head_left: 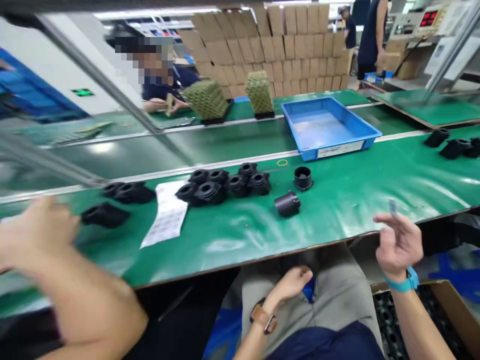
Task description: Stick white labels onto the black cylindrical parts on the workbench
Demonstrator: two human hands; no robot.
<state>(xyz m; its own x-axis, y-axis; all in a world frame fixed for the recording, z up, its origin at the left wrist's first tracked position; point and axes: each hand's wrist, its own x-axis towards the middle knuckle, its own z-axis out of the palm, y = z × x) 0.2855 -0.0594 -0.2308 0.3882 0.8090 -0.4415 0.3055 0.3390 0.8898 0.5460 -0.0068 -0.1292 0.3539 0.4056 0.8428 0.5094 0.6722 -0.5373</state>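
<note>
Right hand, lower right, pinches a small pale item, possibly a label. Left hand rests loosely curled, empty. I advise a firm pinch approaching the black housings.

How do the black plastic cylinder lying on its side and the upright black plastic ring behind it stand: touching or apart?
Apart. Head view shows green mat between the cylinder and the ring.

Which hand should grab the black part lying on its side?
Probably right: the right hand is raised by the table edge near the part, though pinching something small; the left hand rests on the lap.
</note>
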